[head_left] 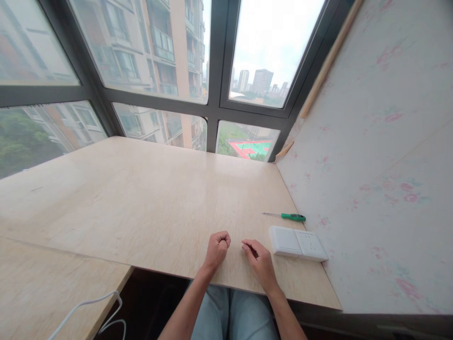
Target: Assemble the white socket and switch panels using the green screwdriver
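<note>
My left hand (216, 249) rests on the stone-look tabletop (148, 203) near its front edge, closed in a fist with nothing showing in it. Just to its right, my right hand (260, 262) is loosely curled, thumb towards the fingertips, and I see nothing held. The two hands are apart. Nearest to my right hand is a white switch and socket pair (299, 243), lying by the wall with a blank-looking plate on the left and a slotted socket on the right. Behind it lies a screwdriver (293, 217) with a green handle, its metal shaft pointing left.
A wall with pink flower wallpaper (396, 189) bounds the right side. Dark-framed windows (212, 113) stand behind the tabletop. At the lower left, a white cable (88, 301) crosses a second, adjoining surface (42, 283). My legs (230, 314) are beneath the front edge.
</note>
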Demonstrator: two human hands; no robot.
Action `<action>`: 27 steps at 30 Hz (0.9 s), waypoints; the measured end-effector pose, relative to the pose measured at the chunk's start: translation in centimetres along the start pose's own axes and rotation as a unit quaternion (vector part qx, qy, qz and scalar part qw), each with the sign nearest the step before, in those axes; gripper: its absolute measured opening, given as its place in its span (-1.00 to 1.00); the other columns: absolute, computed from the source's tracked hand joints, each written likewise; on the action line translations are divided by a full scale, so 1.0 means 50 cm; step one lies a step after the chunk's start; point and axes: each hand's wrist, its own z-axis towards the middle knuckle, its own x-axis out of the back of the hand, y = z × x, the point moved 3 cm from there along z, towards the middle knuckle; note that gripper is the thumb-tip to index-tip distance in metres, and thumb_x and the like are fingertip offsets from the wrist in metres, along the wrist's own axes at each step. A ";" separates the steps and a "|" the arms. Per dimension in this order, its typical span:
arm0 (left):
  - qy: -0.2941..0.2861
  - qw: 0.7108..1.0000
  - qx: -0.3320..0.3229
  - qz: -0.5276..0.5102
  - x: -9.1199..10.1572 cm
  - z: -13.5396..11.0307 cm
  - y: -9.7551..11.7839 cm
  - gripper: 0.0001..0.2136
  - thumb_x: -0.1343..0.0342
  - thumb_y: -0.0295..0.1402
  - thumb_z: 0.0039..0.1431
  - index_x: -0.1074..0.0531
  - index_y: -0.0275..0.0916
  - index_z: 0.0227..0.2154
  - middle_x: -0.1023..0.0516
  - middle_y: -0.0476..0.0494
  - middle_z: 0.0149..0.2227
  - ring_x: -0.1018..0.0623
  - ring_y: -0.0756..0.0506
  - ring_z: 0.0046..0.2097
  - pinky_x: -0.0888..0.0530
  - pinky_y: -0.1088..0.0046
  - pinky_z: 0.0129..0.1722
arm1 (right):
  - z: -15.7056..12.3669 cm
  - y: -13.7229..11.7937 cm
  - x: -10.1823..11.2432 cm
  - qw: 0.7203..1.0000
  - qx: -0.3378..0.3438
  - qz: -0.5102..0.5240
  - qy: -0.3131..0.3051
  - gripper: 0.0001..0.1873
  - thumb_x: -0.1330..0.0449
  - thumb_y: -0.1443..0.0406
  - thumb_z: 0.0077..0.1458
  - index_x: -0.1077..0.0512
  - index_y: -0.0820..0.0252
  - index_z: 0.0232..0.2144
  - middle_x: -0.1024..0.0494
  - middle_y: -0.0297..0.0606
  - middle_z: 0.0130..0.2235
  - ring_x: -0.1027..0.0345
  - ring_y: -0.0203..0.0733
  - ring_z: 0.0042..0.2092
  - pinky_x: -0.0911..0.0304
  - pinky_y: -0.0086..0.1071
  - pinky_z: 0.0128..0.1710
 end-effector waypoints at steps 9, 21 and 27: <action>0.003 1.000 -0.006 0.003 0.000 0.000 -0.001 -0.91 0.19 -0.33 -0.31 -0.15 -0.20 -0.74 -0.18 -0.01 -0.68 -0.20 -0.01 -0.53 -0.14 0.45 -0.48 | 0.001 -0.003 0.001 1.000 0.003 -0.002 0.003 -0.71 -0.09 0.16 0.24 -0.55 0.15 -0.20 -0.61 -0.16 -0.19 -0.48 -0.10 -0.16 -0.35 -0.29 -0.15; 0.005 1.000 -0.008 0.010 0.001 -0.001 -0.001 -0.90 0.19 -0.34 -0.28 -0.18 -0.20 -0.72 -0.21 -0.01 -0.66 -0.22 -0.02 -0.52 -0.15 0.45 -0.47 | 0.003 -0.006 0.003 1.000 0.017 -0.012 0.017 -0.74 -0.10 0.20 0.22 -0.56 0.15 -0.22 -0.62 -0.18 -0.22 -0.49 -0.13 -0.19 -0.37 -0.31 -0.18; 0.006 1.000 -0.008 0.017 0.002 -0.001 -0.001 -0.89 0.18 -0.34 -0.26 -0.20 -0.20 -0.71 -0.21 0.00 -0.66 -0.22 -0.02 -0.53 -0.16 0.46 -0.48 | 0.002 -0.011 0.002 1.000 0.023 -0.010 0.017 -0.77 -0.10 0.26 0.21 -0.55 0.15 -0.24 -0.61 -0.19 -0.24 -0.48 -0.15 -0.20 -0.35 -0.30 -0.16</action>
